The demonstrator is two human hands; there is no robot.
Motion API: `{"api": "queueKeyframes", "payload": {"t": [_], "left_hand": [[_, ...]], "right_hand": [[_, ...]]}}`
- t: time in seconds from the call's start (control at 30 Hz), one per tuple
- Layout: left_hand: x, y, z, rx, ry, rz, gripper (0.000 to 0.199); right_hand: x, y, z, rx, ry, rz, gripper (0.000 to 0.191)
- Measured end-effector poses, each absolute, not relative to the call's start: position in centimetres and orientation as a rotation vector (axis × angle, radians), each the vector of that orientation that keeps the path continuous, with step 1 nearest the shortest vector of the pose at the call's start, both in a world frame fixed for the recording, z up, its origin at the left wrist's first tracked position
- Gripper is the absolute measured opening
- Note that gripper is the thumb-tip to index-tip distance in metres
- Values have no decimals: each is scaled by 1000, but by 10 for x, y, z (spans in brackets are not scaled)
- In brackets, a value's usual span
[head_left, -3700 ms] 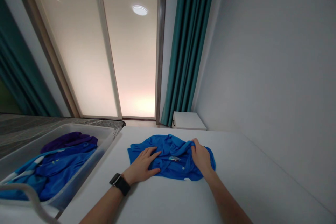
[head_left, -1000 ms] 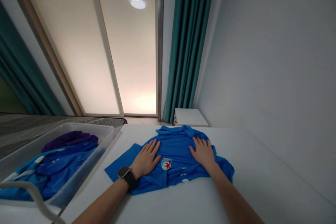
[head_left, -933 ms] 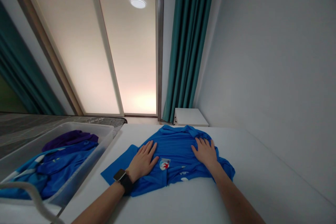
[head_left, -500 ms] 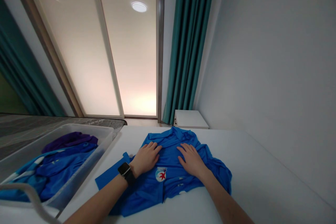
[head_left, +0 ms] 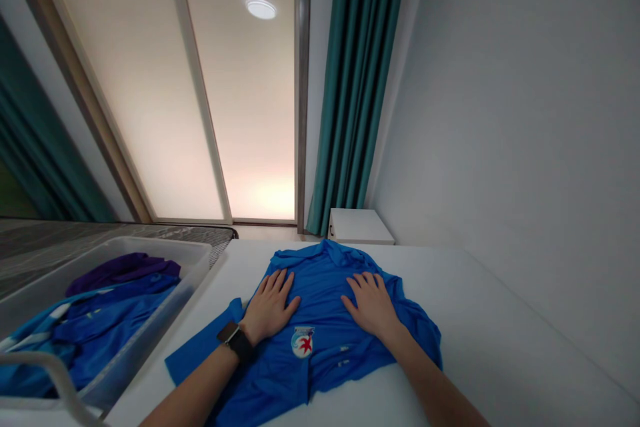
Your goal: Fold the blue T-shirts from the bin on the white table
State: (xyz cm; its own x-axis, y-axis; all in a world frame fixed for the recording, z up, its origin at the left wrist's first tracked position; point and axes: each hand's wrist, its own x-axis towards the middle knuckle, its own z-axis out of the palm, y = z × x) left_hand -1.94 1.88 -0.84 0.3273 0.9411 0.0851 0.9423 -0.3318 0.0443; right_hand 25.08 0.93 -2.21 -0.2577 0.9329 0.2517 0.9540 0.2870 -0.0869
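A blue shirt [head_left: 320, 300] lies spread on the white table [head_left: 495, 320], with a round white badge bearing a red star shape near its middle. Its far part is fairly smooth, while the right side is bunched in folds. My left hand [head_left: 270, 307] rests flat on the shirt's left part, fingers spread; a black watch is on that wrist. On the right part lies my right hand [head_left: 371, 307], palm down with fingers apart. One sleeve [head_left: 205, 343] stretches out to the left, partly behind my left forearm.
A translucent plastic bin [head_left: 195, 270] at the left holds blue and purple clothes [head_left: 125, 307]. A curved pale bar [head_left: 55, 370] crosses the lower left corner. Beyond the table stand a small white cabinet [head_left: 360, 225] and a green curtain [head_left: 357, 93]; a wall runs along the right.
My hands have moved apart across the shirt, the left one leftward and the right one slightly rightward. The cloth between them looks wider and flatter, and the left sleeve has shifted left.
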Motion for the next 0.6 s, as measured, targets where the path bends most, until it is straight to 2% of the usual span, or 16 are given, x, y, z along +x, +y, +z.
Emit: {"api": "queueKeyframes", "payload": {"t": [0.13,0.33,0.47,0.6], "left_hand": [[-17,8,-7,-2523,-1848,-135,65],[-16,4,-6,-2522,-1871,-121,66],[-16,1,-7,-2524,-1900,-118,67],[-17,0,-4,-2542,-1901,-145,71]], "right_hand": [[219,19,-10,-1611,-2336,-186,39],[161,71,-8,-1409,-2534,-11,41],[131,109,-7,-1530,-2497,23,38],[121,141,-10,-1738,-2384,47,47]]}}
